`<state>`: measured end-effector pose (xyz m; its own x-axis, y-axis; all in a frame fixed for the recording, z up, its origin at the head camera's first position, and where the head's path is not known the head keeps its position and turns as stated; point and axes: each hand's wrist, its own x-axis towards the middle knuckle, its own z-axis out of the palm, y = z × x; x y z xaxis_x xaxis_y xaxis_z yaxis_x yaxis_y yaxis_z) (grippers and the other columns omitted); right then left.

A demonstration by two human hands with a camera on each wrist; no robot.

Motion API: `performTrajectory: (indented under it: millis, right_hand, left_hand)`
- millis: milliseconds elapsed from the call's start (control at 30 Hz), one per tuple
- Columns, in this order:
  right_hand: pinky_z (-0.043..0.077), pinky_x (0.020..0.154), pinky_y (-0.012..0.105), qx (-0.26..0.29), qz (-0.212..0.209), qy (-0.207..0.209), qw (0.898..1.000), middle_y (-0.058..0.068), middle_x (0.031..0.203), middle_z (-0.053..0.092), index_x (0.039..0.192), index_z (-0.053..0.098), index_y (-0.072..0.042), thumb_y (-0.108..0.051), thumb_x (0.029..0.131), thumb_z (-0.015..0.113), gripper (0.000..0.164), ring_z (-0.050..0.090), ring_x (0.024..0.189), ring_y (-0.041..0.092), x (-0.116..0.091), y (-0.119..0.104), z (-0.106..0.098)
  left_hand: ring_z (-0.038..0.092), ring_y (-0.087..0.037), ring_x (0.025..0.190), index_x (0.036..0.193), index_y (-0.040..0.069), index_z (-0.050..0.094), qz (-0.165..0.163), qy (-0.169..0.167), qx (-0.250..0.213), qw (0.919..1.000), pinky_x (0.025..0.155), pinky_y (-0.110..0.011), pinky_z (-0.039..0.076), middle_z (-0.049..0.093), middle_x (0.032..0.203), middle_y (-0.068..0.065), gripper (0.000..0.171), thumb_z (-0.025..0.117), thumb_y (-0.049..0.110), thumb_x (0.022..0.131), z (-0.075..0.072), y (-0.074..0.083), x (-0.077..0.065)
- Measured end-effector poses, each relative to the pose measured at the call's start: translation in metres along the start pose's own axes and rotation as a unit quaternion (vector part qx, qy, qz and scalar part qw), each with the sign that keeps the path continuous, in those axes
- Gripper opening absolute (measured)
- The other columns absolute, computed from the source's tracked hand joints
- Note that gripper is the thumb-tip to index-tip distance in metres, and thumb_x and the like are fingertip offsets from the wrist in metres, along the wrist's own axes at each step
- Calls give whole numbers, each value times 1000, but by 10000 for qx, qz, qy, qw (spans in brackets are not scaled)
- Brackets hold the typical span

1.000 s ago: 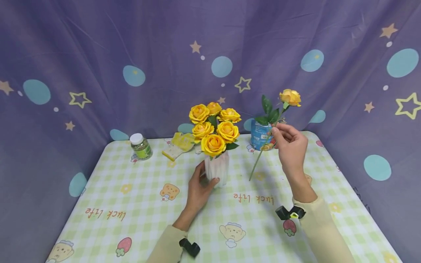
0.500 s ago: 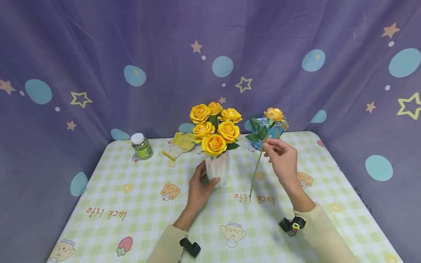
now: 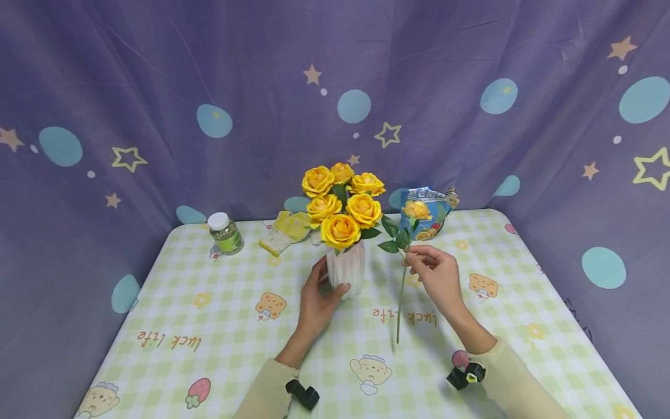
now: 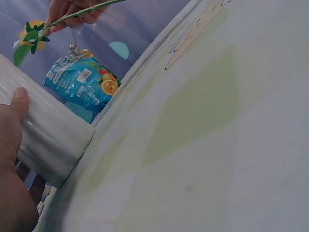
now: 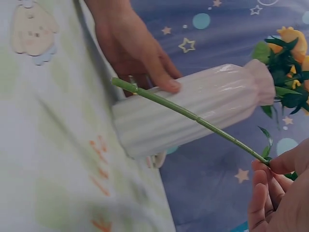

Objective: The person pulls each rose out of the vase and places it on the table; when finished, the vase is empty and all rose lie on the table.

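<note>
A white ribbed vase (image 3: 348, 269) stands upright mid-table, filled with several yellow roses (image 3: 340, 231). My left hand (image 3: 317, 302) grips its lower body from the left, the thumb lying across the front. To the right of the vase, my right hand (image 3: 437, 278) pinches a single yellow rose (image 3: 417, 210) by its stem, just below the leaves. The bare green stem (image 5: 198, 119) hangs down over the tablecloth and crosses in front of the vase in the right wrist view. Most of the left fingers are hidden behind the vase.
Behind the single rose stands a blue pouch (image 3: 431, 220) with a metal clip on top. Further left are a yellow-and-white glove (image 3: 285, 231) and a white-capped jar (image 3: 225, 234). A checked cloth (image 3: 235, 326) covers the table; a purple curtain (image 3: 262, 70) hangs behind.
My right hand has come down and left toward me with the single rose, leaving more of the blue pouch in sight. The left hand and the vase have stayed in place.
</note>
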<state>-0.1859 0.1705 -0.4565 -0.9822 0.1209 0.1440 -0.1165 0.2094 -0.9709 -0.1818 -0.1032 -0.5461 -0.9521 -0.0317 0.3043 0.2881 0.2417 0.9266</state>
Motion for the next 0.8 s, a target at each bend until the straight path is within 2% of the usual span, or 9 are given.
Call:
performTrajectory:
  millis: [133,300,433,633,800]
  right_hand:
    - [56,59,25,-96,177,-176,9996,11,93,83,120,80,3,-15,107,75,23,73,75,19,-4,7,4]
    - [56,60,27,-199,364,-388,9984,11,92,83,119,80,4,-12,107,75,20,75,77,28,-7,15,9]
    - [57,60,28,-169,563,-570,9966,10,91,83,119,79,5,-10,106,75,20,75,77,27,-9,22,12]
    - [56,59,27,28,754,-965,9925,17,94,83,123,77,8,-9,107,74,23,74,75,26,-11,33,14]
    - [54,56,27,-181,860,-1212,9887,16,94,82,123,77,8,-10,107,73,24,74,76,24,-11,42,16]
  left_hand:
    - [59,-34,145,164,9,50,15,-7,-66,10000,118,-55,53,60,159,-14,78,90,17,97,0,-1,0]
    - [59,-34,145,164,9,50,59,-5,-103,9999,119,-56,52,60,160,-14,78,90,16,97,0,-2,0]
    - [59,-32,146,164,10,50,29,-21,-57,10000,119,-55,52,60,160,-13,79,90,17,96,0,-3,0]
    - [59,-32,146,164,9,50,19,-35,7,10000,119,-53,52,59,161,-13,78,89,18,97,-1,-3,0]
    - [59,-34,145,164,8,49,37,-25,-7,10000,119,-53,53,60,160,-15,78,89,17,97,-1,-2,1]
